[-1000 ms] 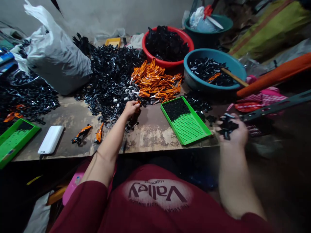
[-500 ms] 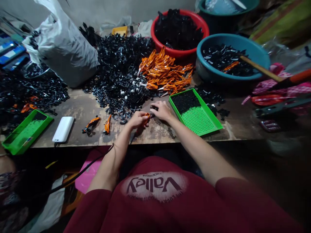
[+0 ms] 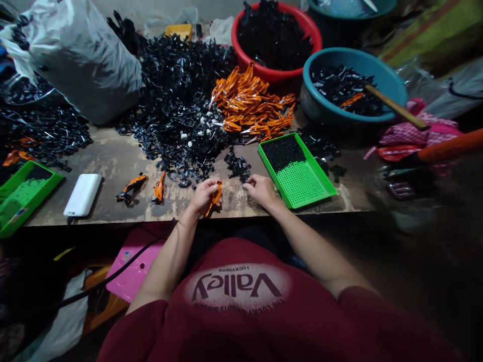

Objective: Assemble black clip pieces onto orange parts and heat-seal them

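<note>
My left hand (image 3: pixel 204 197) is closed around an orange plastic piece (image 3: pixel 215 199), close to the front edge of the table. To its right, my right hand (image 3: pixel 262 191) has its thumb and fingers pressed together over the tabletop. Whatever may be between those fingertips is too small to make out. Just beyond them lies a small cluster of black plastic parts (image 3: pixel 237 165). Two orange-and-black pieces lie left of my hands, one a longer assembly (image 3: pixel 132 187), the other a shorter piece (image 3: pixel 159 188). Beside my right wrist sits a green perforated tray (image 3: pixel 302 183) with tiny black parts at its far end.
Behind my hands spread a heap of black parts (image 3: pixel 181 95) and a pile of orange pieces (image 3: pixel 252 103). A red basin (image 3: pixel 315 35) and a blue basin (image 3: pixel 396 85) hold black parts. Leftward are a white power bank (image 3: pixel 83 195), another green tray (image 3: pixel 26 206) and a white sack (image 3: pixel 86 65).
My hands have moved apart and back toward the table's front edge. The orange piece stays in my left hand. The small black cluster shows more fully. The view has shifted slightly.
</note>
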The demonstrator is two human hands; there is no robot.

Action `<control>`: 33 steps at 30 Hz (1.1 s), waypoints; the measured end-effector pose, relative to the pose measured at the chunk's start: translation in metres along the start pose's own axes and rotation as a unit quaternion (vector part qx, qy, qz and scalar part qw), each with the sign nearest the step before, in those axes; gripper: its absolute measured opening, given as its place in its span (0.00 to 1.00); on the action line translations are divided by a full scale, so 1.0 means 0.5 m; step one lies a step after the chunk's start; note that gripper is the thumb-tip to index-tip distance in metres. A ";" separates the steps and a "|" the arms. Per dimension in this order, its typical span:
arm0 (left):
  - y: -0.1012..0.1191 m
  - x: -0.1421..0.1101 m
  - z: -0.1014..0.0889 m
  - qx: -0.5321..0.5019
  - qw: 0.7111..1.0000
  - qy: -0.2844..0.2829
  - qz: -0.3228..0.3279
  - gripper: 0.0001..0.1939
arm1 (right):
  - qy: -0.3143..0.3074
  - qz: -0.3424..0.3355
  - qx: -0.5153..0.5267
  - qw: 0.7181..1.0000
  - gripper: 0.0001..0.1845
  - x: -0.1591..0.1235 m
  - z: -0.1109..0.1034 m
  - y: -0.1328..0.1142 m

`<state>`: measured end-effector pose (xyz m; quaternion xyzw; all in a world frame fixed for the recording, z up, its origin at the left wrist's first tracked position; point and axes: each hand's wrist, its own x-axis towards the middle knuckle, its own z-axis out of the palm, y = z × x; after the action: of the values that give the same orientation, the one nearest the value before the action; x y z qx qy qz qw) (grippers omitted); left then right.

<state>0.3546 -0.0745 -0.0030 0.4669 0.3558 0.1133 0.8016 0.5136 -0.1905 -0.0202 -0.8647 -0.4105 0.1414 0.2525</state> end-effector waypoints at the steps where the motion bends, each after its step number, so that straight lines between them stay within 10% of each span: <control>1: -0.009 -0.007 0.007 -0.009 1.000 -0.005 -0.009 0.13 | 0.003 -0.007 -0.027 1.000 0.05 -0.001 0.005 -0.003; 11: -0.036 -0.037 0.041 -0.032 0.997 0.043 -0.061 0.07 | -0.051 -0.171 -0.108 0.978 0.11 0.007 -0.013 0.012; 17: -0.052 -0.032 0.045 -0.016 0.997 0.071 -0.026 0.06 | 0.037 -0.059 -0.030 0.997 0.07 -0.021 0.003 0.017; 25: -0.064 -0.023 0.051 0.048 0.993 0.102 0.027 0.07 | -0.005 -0.039 -0.069 0.997 0.05 -0.035 0.037 -0.049; 29: -0.071 -0.024 0.041 0.090 0.987 0.105 0.079 0.06 | -0.051 -0.014 0.135 0.989 0.04 -0.031 0.030 -0.058; 33: -0.077 -0.025 0.033 0.143 0.972 0.093 0.159 0.05 | -0.168 0.092 0.409 0.892 0.07 -0.036 0.011 -0.063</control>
<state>0.3510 -0.1128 -0.0241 0.6146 0.3621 0.2305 0.6618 0.4799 -0.1859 -0.0069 -0.6823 -0.2709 0.4626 0.4971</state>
